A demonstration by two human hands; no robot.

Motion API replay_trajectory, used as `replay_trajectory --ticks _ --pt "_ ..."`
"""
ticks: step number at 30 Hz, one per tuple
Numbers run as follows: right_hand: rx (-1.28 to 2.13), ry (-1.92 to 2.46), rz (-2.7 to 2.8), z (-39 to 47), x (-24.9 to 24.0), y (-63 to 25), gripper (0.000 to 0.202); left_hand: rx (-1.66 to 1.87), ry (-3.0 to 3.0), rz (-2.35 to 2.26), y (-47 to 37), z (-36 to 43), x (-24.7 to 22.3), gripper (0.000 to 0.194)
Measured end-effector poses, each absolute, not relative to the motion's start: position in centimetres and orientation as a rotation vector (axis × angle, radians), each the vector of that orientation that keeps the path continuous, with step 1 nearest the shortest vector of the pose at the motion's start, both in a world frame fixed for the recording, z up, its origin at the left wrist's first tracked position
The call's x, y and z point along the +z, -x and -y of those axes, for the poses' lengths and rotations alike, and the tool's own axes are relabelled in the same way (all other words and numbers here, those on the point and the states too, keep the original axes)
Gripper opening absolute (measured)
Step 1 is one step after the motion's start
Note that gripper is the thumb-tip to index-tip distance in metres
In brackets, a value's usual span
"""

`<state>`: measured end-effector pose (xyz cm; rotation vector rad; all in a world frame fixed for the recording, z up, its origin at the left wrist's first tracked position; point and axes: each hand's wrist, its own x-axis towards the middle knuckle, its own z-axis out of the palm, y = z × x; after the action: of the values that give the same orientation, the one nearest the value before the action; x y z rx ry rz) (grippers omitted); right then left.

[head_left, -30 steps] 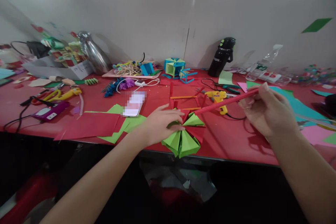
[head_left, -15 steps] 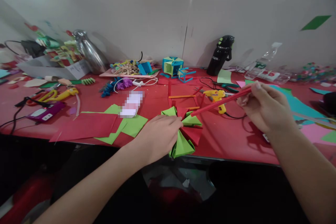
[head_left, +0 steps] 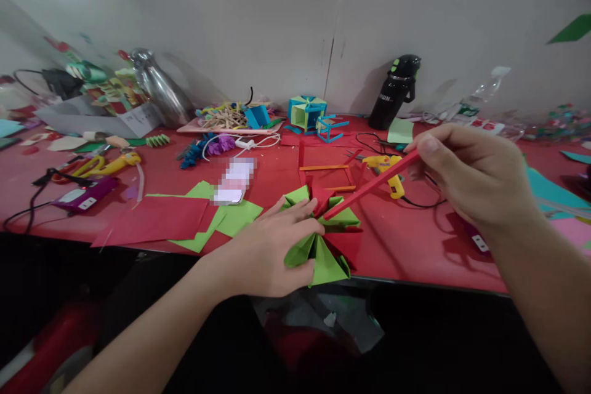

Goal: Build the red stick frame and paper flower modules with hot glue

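A folded green and red paper piece (head_left: 329, 258) lies at the table's front edge, its folds fanning out from a centre. My left hand (head_left: 272, 252) rests over its left side, fingers spread on the folds. Pinched between the thumb and fingers of my right hand (head_left: 466, 166) is a long red strip (head_left: 373, 186), which slants down to the left. The strip's lower end is at the middle of the folded piece; whether it touches is unclear. An orange and red stick frame (head_left: 325, 168) lies just behind.
A yellow glue gun (head_left: 390, 175) lies behind the strip. Red sheets (head_left: 152, 220), green sheets (head_left: 240, 217) and a phone (head_left: 234, 181) are to the left. Farther back stand a black bottle (head_left: 394, 92), a steel flask (head_left: 159, 89) and a blue-green paper box (head_left: 307, 112).
My right hand has come nearer, and the strip's lower end has moved from the folded piece's upper edge towards its middle. My left hand's fingers have spread over the folds.
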<state>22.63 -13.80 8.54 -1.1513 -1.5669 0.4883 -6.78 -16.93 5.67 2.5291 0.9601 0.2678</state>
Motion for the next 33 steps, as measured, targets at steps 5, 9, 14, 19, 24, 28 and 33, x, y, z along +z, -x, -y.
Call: replay_trajectory --ticks 5,9,14,19,24,28,33 --pt "0.321 1.155 1.819 14.6 10.5 -20.4 0.026 0.24 -2.539 -0.936 7.1 16.8 6.0 0.047" --pt "0.209 1.141 1.89 15.1 11.2 -19.5 0.023 0.202 -2.587 -0.927 7.3 16.7 6.0 0.048" --pt "0.206 1.095 1.925 15.2 11.4 -18.8 0.021 0.209 -2.626 -0.88 7.6 16.7 5.9 0.055" --pt "0.289 1.075 1.975 15.1 11.4 -18.1 0.019 0.208 -2.63 -0.882 7.7 16.7 5.8 0.056" --pt "0.195 1.073 2.019 15.2 11.8 -17.6 0.019 0.276 -2.639 -0.879 7.6 16.8 5.4 0.057" --pt "0.184 1.065 2.032 15.1 11.9 -17.6 0.02 0.254 -2.646 -0.859 7.6 16.8 5.3 0.059" --pt "0.255 1.023 2.08 14.8 11.2 -17.3 0.013 0.247 -2.643 -0.863 7.7 16.8 5.4 0.06"
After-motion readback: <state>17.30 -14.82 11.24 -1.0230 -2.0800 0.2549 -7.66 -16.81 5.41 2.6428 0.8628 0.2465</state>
